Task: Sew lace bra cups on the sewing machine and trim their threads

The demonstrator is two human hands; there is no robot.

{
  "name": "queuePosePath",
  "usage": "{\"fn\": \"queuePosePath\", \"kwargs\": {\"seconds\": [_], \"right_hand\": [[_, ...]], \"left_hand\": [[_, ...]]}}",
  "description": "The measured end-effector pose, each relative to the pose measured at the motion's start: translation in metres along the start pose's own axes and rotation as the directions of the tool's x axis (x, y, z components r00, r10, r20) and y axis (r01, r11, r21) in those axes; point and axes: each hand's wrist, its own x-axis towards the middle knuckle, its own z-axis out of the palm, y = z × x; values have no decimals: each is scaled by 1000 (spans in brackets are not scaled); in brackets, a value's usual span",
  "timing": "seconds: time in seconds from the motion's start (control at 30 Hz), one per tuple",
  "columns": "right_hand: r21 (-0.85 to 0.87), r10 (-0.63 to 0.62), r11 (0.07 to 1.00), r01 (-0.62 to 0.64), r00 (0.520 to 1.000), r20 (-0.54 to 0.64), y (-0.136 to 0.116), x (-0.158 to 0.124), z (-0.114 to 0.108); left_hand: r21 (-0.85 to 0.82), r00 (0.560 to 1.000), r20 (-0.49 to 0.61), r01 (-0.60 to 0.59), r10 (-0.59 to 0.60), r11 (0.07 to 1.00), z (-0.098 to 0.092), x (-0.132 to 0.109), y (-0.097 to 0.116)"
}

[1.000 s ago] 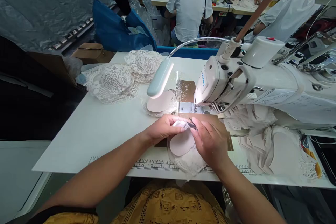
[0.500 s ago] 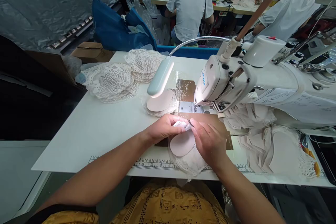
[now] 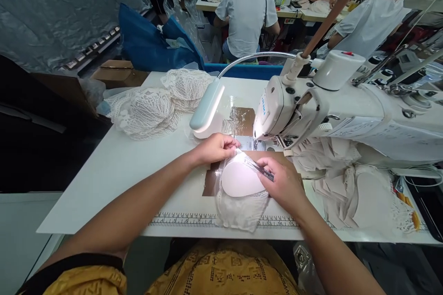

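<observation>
A pale pink foam cup (image 3: 240,179) with white lace (image 3: 242,207) under it lies on the table in front of the sewing machine (image 3: 311,106). My left hand (image 3: 216,147) pinches the cup's far edge with closed fingers. My right hand (image 3: 282,184) is closed on small dark tweezers (image 3: 261,170), whose tip rests at the cup's top right edge. The lace hangs over the ruler strip (image 3: 194,220) at the table's front edge.
A stack of white lace cups (image 3: 155,103) sits at the back left, and a gooseneck lamp (image 3: 207,106) hangs over the work. Pale fabric pieces (image 3: 349,179) are heaped on the right under the machine arm. Other people sit at machines behind.
Both hands moved away from my body and apart. The cup now lies flatter, nearer the needle plate; the left hand shifted to its far edge. The camera tilted down slightly.
</observation>
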Motion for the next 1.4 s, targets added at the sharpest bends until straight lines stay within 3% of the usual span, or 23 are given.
{"fn": "queuePosePath", "kwargs": {"seconds": [0.1,0.2,0.3,0.4,0.5,0.73,0.87,1.0,1.13,1.4], "right_hand": [[-169,6,986,1,999,40,6,-4,-5],[-414,-1,910,-13,999,-34,17,-7,-15],[-569,-137,821,42,983,-125,22,-5,-24],[-542,-310,812,215,947,-88,15,5,-23],[-495,-365,810,316,931,-4,4,18,-10],[-577,-297,776,255,955,21,2,25,12],[-545,-280,801,247,960,24,4,22,10],[-500,-249,835,229,968,28,4,21,8],[-469,-242,855,219,970,12,6,20,8],[-526,-209,833,173,978,-10,4,22,9]], "left_hand": [[82,999,48,-24,20,996,-1,21,8],[143,996,90,-37,24,989,1,32,14],[204,992,125,-46,21,978,1,37,16],[255,988,152,-56,17,965,-1,40,17],[302,986,170,-58,6,952,-4,44,19],[599,995,99,-43,-20,800,-16,49,25],[670,975,3,-166,220,724,-9,20,37],[688,903,96,-364,419,628,21,-9,36],[744,898,145,-376,416,553,45,-13,20],[780,889,189,-394,418,486,42,-7,10]]}}
